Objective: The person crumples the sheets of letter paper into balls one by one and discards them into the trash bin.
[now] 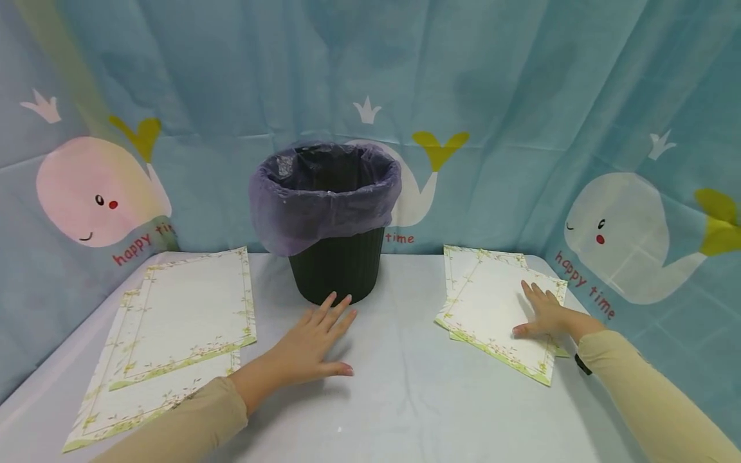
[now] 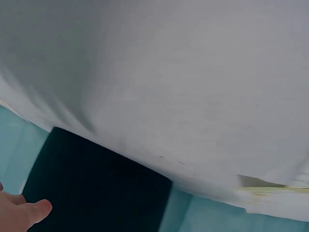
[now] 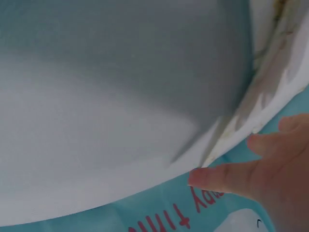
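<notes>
My left hand (image 1: 312, 344) is spread over the white table, its fingertips just in front of the base of a dark bin (image 1: 338, 263). A purple bag (image 1: 330, 215) lines the bin and folds down over its rim. In the left wrist view the thumb (image 2: 36, 211) overlaps the dark bin (image 2: 96, 183). My right hand (image 1: 547, 315), fingers extended and holding nothing, is over the right edge of two overlapping sheets of bordered paper (image 1: 492, 302). The right wrist view shows that hand (image 3: 270, 169) beside the paper's edge (image 3: 270, 96).
Two more sheets of paper (image 1: 191, 308) with leafy borders overlap on the left of the table (image 1: 417, 399). A blue curtain (image 1: 498, 128) printed with whales hangs behind the table and along both sides.
</notes>
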Motion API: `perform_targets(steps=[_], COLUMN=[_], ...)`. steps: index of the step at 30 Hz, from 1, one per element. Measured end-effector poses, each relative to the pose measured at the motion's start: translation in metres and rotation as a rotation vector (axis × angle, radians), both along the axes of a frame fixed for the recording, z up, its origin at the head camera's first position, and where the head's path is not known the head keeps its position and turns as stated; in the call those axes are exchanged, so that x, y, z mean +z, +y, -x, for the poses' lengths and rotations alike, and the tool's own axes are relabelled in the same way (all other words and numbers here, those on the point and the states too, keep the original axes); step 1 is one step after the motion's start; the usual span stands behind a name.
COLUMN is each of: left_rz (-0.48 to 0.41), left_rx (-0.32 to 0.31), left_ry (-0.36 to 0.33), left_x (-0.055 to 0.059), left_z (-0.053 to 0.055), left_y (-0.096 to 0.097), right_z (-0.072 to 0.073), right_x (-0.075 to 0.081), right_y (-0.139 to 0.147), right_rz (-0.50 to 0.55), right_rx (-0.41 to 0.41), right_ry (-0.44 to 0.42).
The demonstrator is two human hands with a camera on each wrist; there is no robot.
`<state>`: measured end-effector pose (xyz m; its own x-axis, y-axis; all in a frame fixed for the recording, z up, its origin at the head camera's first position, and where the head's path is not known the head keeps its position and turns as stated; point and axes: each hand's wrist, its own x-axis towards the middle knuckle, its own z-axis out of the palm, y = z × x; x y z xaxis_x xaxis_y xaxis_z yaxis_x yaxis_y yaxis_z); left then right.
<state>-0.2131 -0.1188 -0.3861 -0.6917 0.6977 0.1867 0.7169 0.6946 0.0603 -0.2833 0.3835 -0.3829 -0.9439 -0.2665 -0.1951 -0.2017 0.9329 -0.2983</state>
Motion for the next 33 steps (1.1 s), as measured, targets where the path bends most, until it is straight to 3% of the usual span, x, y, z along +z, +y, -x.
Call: perform_targets(steps=[11, 17, 22, 27, 33], left_rz=[0.133, 0.163, 0.157, 0.180, 0.263], left_rx=[-0.081, -0.076, -0.032, -0.011, 0.061], left_ry=[-0.106, -0.154, -0.235, -0.319, -0.332], left_x=[0.002, -0.001, -0.003, -0.004, -0.005], left_z=[0.032, 0.054, 0.069, 0.073, 0.070], left_y=[0.074, 0.120, 0.158, 0.187, 0.207], right_z=[0.004, 0.002, 0.001, 0.002, 0.004], right_x=[-0.008, -0.006, -0.007, -0.009, -0.010], right_y=[0.007, 0.006, 0.005, 0.005, 0.005], right_rz=[-0.007, 0.024, 0.012, 0.027, 0.036], right_rx=[0.013, 0.012, 0.007, -0.006, -0.034], right_ry=[-0.075, -0.101, -0.095, -0.114, -0.122])
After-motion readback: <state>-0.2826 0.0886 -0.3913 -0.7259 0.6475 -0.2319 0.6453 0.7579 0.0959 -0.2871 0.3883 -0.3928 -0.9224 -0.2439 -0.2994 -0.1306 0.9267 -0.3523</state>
